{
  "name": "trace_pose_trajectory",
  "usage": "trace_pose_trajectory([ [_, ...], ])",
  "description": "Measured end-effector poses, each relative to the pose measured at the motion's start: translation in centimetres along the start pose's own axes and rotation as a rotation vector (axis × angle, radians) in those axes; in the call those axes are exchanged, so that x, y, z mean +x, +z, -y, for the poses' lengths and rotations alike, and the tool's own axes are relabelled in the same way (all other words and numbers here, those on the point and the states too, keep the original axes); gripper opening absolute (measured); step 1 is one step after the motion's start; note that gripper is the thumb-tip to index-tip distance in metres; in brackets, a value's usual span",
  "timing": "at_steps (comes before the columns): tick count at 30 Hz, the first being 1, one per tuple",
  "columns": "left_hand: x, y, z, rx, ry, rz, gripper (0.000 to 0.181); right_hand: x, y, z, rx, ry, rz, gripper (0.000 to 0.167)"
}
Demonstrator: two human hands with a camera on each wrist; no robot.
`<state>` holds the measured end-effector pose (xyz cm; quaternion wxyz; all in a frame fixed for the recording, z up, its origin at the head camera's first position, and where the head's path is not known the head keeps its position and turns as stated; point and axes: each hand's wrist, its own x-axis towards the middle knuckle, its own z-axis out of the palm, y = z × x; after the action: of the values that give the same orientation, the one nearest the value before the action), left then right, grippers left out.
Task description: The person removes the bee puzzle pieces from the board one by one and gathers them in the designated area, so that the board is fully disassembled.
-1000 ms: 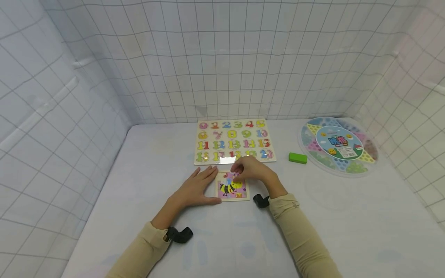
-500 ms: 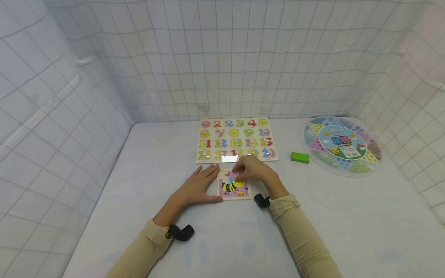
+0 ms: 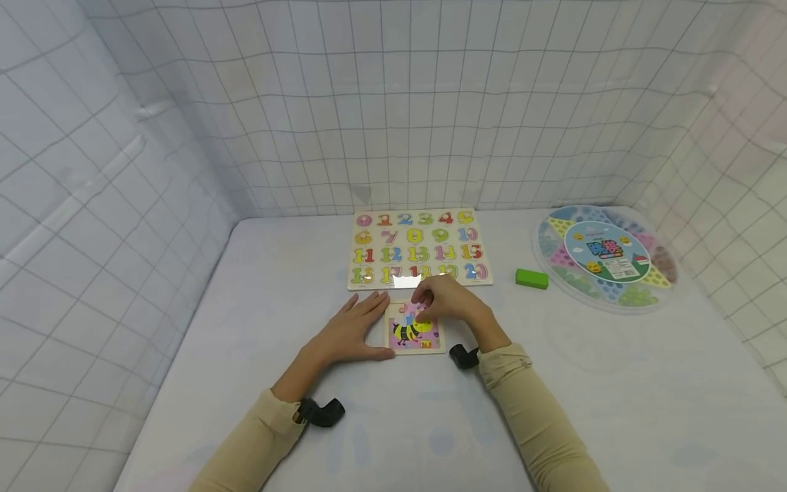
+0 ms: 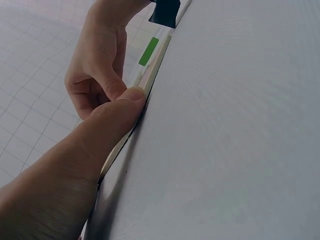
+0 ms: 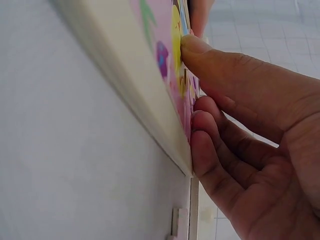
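A small square bee jigsaw puzzle [image 3: 406, 340] in a pale wooden frame lies flat on the white table. My left hand [image 3: 349, 332] rests spread at its left side, with the thumb at the lower left corner and fingertips near the upper left one. From above, my right hand [image 3: 447, 299] pinches at a puzzle piece [image 5: 176, 37] with part of the yellow bee head on it. Its thumb [image 5: 215, 57] touches the yellow part, and the curled fingers [image 5: 205, 150] meet the picture near the frame's far edge. The index fingertip is hidden behind the thumb in the right wrist view.
A board of number pieces [image 3: 421, 249] lies just behind the puzzle. To the right are a green block [image 3: 531, 279] and a round clear-rimmed game board with a printed label [image 3: 607, 251]. White grid-patterned cloth [image 3: 406, 102] closes the back and sides of the table.
The head view has shifted slightly, so everything sits a little further right in it. Both hands keep nearly the same places on the puzzle.
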<state>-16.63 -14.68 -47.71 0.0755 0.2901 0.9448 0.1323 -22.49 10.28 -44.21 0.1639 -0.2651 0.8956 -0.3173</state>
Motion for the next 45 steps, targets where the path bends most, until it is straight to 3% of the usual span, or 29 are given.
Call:
trace_pose_trajectory([
  [21,0.01,-0.17,-0.03,-0.02,0.006,0.001,0.106,0.01,-0.1,0.13,0.031,-0.008,0.011,0.029],
  [45,0.01,-0.35,-0.2,-0.025,0.004,0.006,0.106,0.15,0.06,-0.02,0.055,0.063,0.027,0.026],
])
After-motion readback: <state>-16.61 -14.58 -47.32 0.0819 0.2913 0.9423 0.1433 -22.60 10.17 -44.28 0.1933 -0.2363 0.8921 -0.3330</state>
